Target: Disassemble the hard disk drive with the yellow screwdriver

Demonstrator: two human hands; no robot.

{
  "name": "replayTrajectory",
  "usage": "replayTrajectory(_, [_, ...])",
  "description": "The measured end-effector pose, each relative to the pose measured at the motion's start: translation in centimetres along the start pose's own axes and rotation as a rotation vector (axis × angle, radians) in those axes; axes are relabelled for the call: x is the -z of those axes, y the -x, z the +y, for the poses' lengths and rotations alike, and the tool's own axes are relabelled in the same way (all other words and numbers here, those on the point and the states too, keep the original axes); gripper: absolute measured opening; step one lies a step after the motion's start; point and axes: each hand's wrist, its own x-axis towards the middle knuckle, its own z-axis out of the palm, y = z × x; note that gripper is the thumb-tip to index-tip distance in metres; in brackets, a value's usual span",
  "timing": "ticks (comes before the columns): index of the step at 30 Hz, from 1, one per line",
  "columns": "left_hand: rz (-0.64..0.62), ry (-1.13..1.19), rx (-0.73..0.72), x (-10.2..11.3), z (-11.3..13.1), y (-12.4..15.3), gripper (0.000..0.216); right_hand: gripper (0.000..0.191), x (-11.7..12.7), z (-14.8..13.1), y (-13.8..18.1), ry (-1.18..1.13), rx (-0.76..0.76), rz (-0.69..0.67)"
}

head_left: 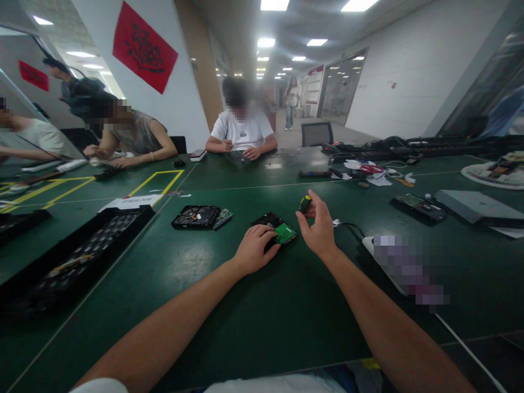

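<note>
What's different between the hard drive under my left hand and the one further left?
The drive under your left hand has a green board on top; the other drive shows a dark face, a second board beside it. The first is partly covered by that hand; the other lies untouched. Both look dark-bodied.

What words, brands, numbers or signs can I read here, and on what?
No text reads clearly.
Large red poster: dark characters, not legible.
Small red poster: blurred.
White T-shirt: chest print, too small.
Paper sheet at left: printed line, blurred.
Green circuit board by the left hand: any markings too small.
</note>
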Motion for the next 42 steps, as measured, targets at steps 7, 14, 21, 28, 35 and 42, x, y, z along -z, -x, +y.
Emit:
replayTrajectory(7, [0.004, 0.003, -0.004, -0.3, -0.2, 0.0, 0.034, 0.063, -0.2, -0.1, 0.1, -0.046, 0.023, 0.021])
replayTrajectory(14, [0.004, 0.004, -0.006, -0.3, -0.3, 0.0, 0.035, 0.060, 0.0, -0.2, 0.0, -0.017, 0.044, 0.019])
replayTrajectory(21, [0.002, -0.006, 0.006, -0.3, -0.2, 0.0, 0.035, 0.065, 0.0, -0.5, 0.1, 0.011, 0.036, 0.011])
replayTrajectory(28, [-0.011, -0.003, 0.001, 0.1, 0.0, -0.1, 0.034, 0.065, 0.4, -0.9, 0.0, -0.003, -0.021, 0.029])
replayTrajectory(35, [0.006, 0.018, -0.001, 0.0, -0.1, 0.0, 0.037, 0.062, 0.7, -1.2, -0.1, 0.060, -0.023, 0.076])
replayTrajectory(42, [-0.088, 0.046, -0.035, 1.4, -0.9, -0.6, 0.082, 0.059, 0.7, -0.7, -0.3, 0.062, -0.042, 0.109])
